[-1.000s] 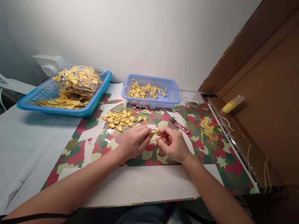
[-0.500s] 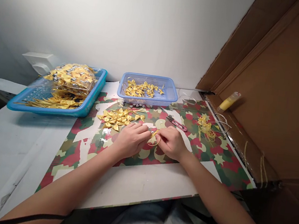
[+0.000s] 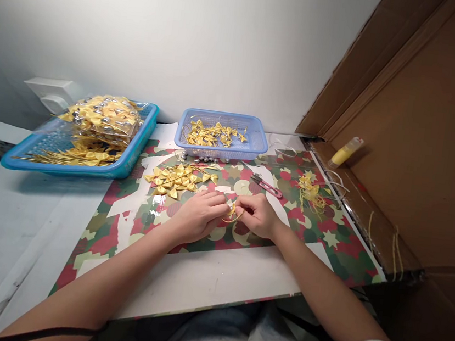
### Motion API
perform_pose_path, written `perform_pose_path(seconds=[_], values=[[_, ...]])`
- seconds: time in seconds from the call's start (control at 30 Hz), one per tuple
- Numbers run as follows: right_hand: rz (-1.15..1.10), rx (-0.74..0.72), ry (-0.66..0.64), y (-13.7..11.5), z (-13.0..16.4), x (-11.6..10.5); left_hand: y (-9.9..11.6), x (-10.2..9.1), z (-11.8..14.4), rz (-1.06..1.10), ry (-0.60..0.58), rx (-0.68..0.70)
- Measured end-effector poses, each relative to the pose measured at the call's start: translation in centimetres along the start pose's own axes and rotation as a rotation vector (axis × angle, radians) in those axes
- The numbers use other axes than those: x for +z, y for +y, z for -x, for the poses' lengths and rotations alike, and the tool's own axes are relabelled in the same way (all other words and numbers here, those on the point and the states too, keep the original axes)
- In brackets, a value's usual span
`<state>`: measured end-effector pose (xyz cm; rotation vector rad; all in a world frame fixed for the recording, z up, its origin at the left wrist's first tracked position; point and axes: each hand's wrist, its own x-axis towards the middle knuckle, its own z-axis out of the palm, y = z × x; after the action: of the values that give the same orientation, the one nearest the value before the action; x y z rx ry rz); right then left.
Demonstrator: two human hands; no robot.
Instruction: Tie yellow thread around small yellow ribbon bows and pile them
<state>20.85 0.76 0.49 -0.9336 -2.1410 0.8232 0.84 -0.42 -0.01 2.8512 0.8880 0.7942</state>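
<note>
Between my two hands is a small yellow ribbon bow (image 3: 231, 210) with a looped gold cord (image 3: 233, 220). My left hand (image 3: 202, 215) pinches the bow from the left, its fingertips partly hidden behind the knuckles. The cord is pinched by my right hand (image 3: 259, 213), close beside the left. Just beyond my left hand lies a loose pile of yellow bows (image 3: 179, 178) with cord tails. Thread snips (image 3: 266, 186) with pink handles rest beyond my right hand. Silver bells or beads (image 3: 204, 160) sit in a row before the blue basket.
A light blue basket (image 3: 259, 147) holding yellow bows stands against the wall. At left, a larger blue basket (image 3: 142, 143) carries bagged bows and loose ones. Yellow thread scraps (image 3: 311, 194) lie at right, near a yellow tube (image 3: 346, 153) on a cardboard ledge.
The view has shifted slightly. My fingers have moved a little around the bow, and the cord loop now sits tilted to the right. Both hands keep their hold.
</note>
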Motion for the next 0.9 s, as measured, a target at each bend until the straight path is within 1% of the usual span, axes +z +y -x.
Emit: perform_pose_path(seconds=[0.07,0.13,0.27,0.4,0.57,0.63,0.7,0.77,0.83,0.9], values=[[-0.028,-0.009,-0.014,0.0,0.0,0.0,0.0,0.0,0.0,0.005,0.020,-0.014],[-0.028,0.000,0.018,-0.2,0.0,0.2,0.1,0.0,0.0,-0.006,0.062,-0.048],[-0.044,0.033,0.147,-0.4,0.2,0.9,0.6,0.0,-0.1,-0.014,0.147,-0.143],[-0.101,0.027,0.249,-0.5,0.5,1.6,1.5,0.3,-0.2,0.061,0.221,-0.285],[-0.130,0.082,0.286,-0.6,0.7,2.4,2.2,0.6,-0.4,0.140,0.271,-0.407],[-0.108,0.088,0.302,-0.7,0.7,2.6,2.2,0.7,-0.3,0.120,0.351,-0.437],[-0.071,0.060,0.328,-0.7,0.7,2.9,2.1,0.6,-0.3,0.058,0.455,-0.410],[-0.021,0.011,0.364,-0.7,0.6,3.0,2.0,0.6,-0.2,-0.034,0.510,-0.323],[0.043,-0.035,0.395,-0.7,0.5,3.2,1.9,0.5,-0.2,-0.135,0.507,-0.235],[0.102,-0.067,0.422,-0.6,0.5,3.2,1.9,0.5,-0.2,-0.214,0.499,-0.191]])
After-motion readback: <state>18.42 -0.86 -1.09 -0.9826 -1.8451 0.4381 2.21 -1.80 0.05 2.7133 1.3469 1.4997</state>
